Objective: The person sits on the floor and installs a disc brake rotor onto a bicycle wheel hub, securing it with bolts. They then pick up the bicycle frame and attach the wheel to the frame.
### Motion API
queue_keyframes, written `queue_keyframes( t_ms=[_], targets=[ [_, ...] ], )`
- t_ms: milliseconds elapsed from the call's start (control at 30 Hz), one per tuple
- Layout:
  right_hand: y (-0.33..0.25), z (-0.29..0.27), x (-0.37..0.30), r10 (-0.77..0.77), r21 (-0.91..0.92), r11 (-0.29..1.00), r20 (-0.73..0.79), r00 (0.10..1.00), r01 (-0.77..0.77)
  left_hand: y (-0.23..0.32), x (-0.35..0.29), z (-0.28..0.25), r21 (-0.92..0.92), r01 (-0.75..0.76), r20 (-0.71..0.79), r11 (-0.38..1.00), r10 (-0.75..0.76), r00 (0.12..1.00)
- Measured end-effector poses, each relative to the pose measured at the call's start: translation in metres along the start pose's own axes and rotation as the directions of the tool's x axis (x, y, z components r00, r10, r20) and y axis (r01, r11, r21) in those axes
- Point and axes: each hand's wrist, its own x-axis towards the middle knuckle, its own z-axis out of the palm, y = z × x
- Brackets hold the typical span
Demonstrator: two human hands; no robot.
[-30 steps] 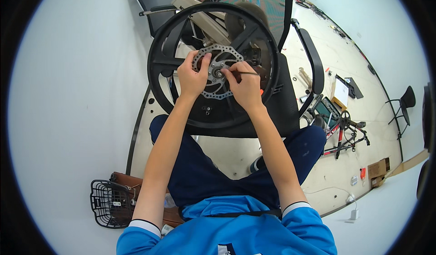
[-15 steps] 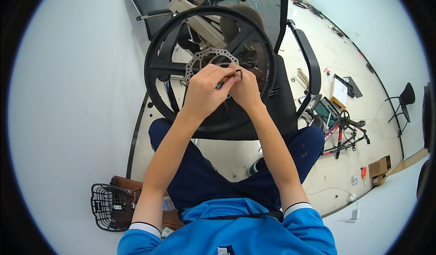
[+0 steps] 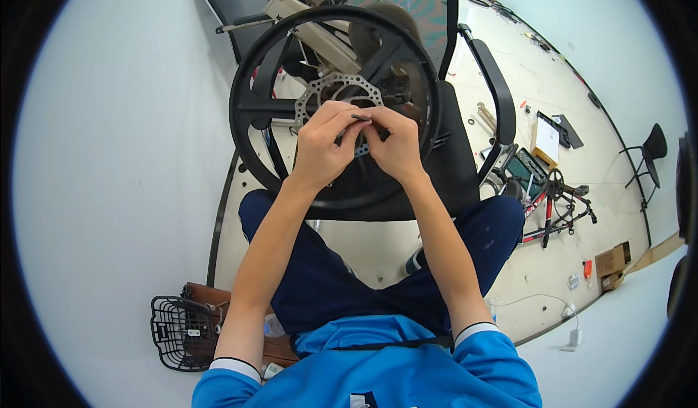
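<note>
Both my hands meet over the hub of a black spoked wheel point(image 3: 240, 154), which lies on the seat of a black office chair point(image 3: 459, 175). My left hand point(image 3: 320, 146) and my right hand point(image 3: 396, 143) are closed, fingertips pinched together around a small dark hex key point(image 3: 360, 118). Only a short length of the key shows between the fingers. Just beneath them is a silver perforated brake disc point(image 3: 302, 108), partly covered by my hands along with the wheel's centre.
Behind the wheel stands a beige frame part point(image 3: 320, 37). The chair's armrest point(image 3: 494, 88) rises on the right. A red and black bike frame point(image 3: 549, 208), a cardboard box point(image 3: 611, 261) and tools lie on the floor. At lower left is a black wire basket point(image 3: 178, 332).
The hex key has turned between my fingers: its bent end showed before, and now a short straight length does. My right hand has rolled so its fingers meet my left fingertips.
</note>
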Motion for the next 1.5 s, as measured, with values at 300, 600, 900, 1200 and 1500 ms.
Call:
queue_keyframes(
  t_ms=[300,600,900,1200,1500],
  targets=[
    [-0.005,0.001,-0.004,-0.135,-0.107,0.985,-0.014,0.991,0.132,0.002,-0.009,-0.005,-0.071,0.109,-0.045,0.991,-0.112,0.993],
    [-0.005,-0.074,-0.002,-0.126,-0.445,0.851,0.344,0.931,0.279,-0.003,0.008,-0.028,0.097,0.048,0.141,0.994,-0.062,0.988],
    [0.003,-0.075,0.014,-0.142,-0.531,0.753,0.445,0.884,0.388,-0.026,-0.001,-0.001,0.254,-0.035,0.263,0.966,-0.034,0.964],
    [0.002,-0.080,0.022,-0.159,-0.535,0.741,0.448,0.880,0.406,-0.026,-0.002,0.007,0.220,-0.027,0.191,0.975,-0.016,0.981],
    [0.010,-0.049,0.009,-0.053,-0.302,0.943,0.279,0.959,0.140,-0.025,0.005,0.001,0.230,0.004,0.263,0.973,-0.066,0.963]
  ],
)
